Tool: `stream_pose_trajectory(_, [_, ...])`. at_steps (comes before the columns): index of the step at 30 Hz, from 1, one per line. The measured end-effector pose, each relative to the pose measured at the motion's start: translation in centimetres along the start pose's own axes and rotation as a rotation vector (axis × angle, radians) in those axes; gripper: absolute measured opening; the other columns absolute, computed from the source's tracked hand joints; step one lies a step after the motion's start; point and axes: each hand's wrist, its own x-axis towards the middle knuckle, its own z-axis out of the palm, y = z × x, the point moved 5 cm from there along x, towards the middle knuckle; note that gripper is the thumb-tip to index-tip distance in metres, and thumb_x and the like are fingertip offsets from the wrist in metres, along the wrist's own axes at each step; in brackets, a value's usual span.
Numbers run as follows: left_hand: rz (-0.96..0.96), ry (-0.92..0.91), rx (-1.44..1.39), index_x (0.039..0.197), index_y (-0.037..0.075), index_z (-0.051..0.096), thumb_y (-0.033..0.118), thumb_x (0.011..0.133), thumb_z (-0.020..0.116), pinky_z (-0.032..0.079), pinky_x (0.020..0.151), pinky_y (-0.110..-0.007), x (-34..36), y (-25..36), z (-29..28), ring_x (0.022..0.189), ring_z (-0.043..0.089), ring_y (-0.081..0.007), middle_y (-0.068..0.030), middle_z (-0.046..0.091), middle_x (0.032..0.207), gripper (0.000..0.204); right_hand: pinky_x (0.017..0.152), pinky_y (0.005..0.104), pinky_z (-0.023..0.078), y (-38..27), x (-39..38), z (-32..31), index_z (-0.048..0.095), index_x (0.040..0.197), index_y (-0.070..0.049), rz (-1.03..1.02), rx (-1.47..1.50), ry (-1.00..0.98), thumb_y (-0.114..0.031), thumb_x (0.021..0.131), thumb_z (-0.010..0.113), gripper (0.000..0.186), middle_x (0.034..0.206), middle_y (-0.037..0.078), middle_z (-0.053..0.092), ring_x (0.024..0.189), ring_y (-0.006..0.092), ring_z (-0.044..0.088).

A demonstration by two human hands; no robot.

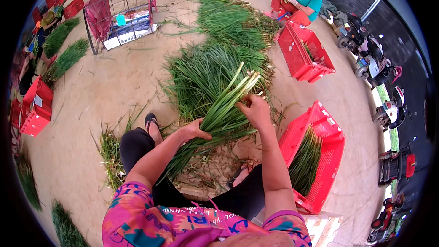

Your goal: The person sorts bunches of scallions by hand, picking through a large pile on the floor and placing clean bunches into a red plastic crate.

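Note:
My left hand (197, 130) is wrapped round a bundle of long green leafy stalks (218, 112) with pale white ends pointing up and right. My right hand (250, 106) is closed on the same bundle near those pale ends, fingers bent round some stalks. The bundle lies slanting across my lap, its green tips hanging down past my left hand. Beyond it a large heap of the same greens (192, 77) lies on the floor, with loose trimmings (206, 164) between my feet.
A red crate (331, 164) holding greens stands at my right; another (306, 64) is near a seated co-worker in teal (304, 4). At left are a wire rack (93, 36), red crates (36, 110), more heaps and other workers. Parked scooters (386, 110) line the right side.

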Motion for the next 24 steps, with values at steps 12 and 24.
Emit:
stream_pose_trajectory(12, [-0.084, 0.134, -0.037, 0.112, 0.001, 0.046, -0.001, 0.059, 0.070, 0.041, 0.079, -0.026, -0.7, 0.9, -0.1, 0.091, 0.052, -0.0128, -0.0057, 0.055, 0.103, 0.059, 0.043, 0.0182, 0.035, -0.1, -1.6, -0.4, 0.059, 0.083, 0.000, 0.313, 0.780, -0.301, -0.008, 0.073, 0.059, 0.013, 0.059, -0.002, 0.052, 0.049, 0.0045, 0.045])
stream_pose_trajectory(24, [-0.041, 0.034, 0.034, 0.114, 0.000, 0.045, -0.001, 0.058, 0.071, 0.037, 0.083, -0.025, -0.3, 0.1, -0.4, 0.095, 0.050, -0.0120, -0.0054, 0.054, 0.106, 0.062, 0.049, 0.0229, 0.041, 5.3, 0.1, -1.6, 0.062, 0.073, -0.001, 0.191, 0.313, 0.295, -0.007, 0.068, 0.058, 0.008, 0.056, 0.006, 0.057, 0.049, 0.0094, 0.050])
